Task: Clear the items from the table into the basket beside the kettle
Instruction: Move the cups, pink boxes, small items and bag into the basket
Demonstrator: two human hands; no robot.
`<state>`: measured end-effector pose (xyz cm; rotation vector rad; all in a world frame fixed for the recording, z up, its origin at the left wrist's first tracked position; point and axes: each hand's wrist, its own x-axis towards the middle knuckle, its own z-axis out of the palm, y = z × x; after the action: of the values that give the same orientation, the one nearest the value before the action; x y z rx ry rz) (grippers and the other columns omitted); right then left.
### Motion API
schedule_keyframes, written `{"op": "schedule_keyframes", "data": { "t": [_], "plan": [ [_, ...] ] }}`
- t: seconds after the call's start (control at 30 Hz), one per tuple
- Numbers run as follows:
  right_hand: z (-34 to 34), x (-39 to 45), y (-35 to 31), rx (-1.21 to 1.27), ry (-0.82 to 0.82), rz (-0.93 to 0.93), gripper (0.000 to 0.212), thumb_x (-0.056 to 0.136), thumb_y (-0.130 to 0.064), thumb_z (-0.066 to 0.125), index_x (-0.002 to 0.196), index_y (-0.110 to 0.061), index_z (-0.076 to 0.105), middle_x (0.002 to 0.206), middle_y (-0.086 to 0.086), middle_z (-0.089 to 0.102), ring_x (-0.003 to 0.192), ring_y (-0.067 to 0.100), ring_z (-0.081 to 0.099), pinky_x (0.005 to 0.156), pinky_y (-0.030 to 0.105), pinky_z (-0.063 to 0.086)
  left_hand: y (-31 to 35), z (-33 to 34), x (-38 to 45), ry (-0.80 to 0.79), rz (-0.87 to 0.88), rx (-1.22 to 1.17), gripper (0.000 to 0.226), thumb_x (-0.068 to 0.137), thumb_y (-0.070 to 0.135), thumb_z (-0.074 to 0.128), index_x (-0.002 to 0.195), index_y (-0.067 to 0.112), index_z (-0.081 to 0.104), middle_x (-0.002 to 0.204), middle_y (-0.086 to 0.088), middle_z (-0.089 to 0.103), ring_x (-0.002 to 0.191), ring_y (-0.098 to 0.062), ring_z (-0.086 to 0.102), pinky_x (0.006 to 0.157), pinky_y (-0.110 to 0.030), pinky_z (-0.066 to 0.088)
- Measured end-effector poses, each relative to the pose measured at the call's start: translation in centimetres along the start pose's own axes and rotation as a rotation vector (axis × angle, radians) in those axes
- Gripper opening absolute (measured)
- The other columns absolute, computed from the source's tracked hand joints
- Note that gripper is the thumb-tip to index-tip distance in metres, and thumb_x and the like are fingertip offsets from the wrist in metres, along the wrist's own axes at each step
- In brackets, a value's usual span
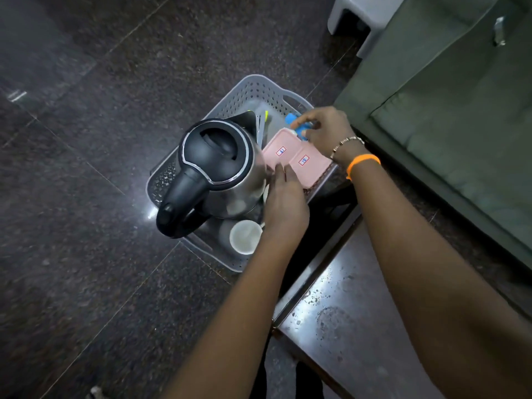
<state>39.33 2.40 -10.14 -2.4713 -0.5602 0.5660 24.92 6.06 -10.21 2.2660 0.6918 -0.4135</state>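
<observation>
Pink tray (296, 159) between both hands, over basket (241, 90)

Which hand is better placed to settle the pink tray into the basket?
Probably the left hand: its fingers rest on the flat pink plastic tray inside the grey perforated basket, while the right hand is pinching a small blue object.

The scene is dim and slightly soft, with grain across the dark stone floor (86, 197). A white glare spot sits on the floor just beside the kettle (214, 171), whose steel side shines, and the table (345, 326) near it reflects pale overhead light. Lines bend toward the edges.
</observation>
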Motion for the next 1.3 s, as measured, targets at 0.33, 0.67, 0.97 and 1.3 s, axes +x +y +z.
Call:
{"op": "schedule_keyframes", "data": {
  "t": [0.33,0.67,0.97,1.3],
  "plan": [
    [2.9,4.1,-0.5,-0.247,-0.086,-0.008,0.045,0.086,0.007,0.043,0.119,-0.015,0.064,0.139,0.012,0.052,0.125,0.029,0.052,0.109,0.027,0.035,-2.2,-0.5,-0.9,-0.026,0.012,-0.117,0.073,0.082,-0.009,0.046,0.147,0.004,0.016,0.159,-0.01,0.013,0.146,-0.022,0.017,0.114,-0.03,0.02],
    [0.1,-8.8,1.9,0.278,0.194,0.083,0.036,0.081,0.01,0.046,0.103,-0.004,0.07,0.108,0.016,0.071,0.094,0.024,0.068,0.08,0.017,0.048,-1.3,0.9,-4.6,0.237,-0.009,-0.446,0.039,0.083,-0.005,0.049,0.12,0.005,0.056,0.121,-0.014,0.06,0.108,-0.028,0.059,0.099,-0.035,0.044],
    [1.4,-26.9,11.4,0.652,0.229,0.373,0.026,0.085,0.011,0.048,0.099,0.001,0.067,0.091,0.011,0.066,0.066,0.01,0.059,0.063,0.008,0.051,1.7,10.3,-12.6,0.044,0.048,-0.422,0.026,0.088,0.0,0.049,0.105,0.012,0.064,0.104,-0.01,0.067,0.092,-0.013,0.061,0.076,-0.006,0.043],
    [2.4,-46.7,26.6,0.701,0.372,0.833,0.027,0.082,0.013,0.047,0.092,0.002,0.069,0.091,0.016,0.068,0.085,0.038,0.067,0.084,0.051,0.055,8.5,26.9,-23.7,-0.459,0.175,-0.129,0.031,0.088,-0.004,0.042,0.102,0.007,0.067,0.102,-0.014,0.069,0.093,-0.024,0.065,0.09,-0.026,0.049]
  ]
}}
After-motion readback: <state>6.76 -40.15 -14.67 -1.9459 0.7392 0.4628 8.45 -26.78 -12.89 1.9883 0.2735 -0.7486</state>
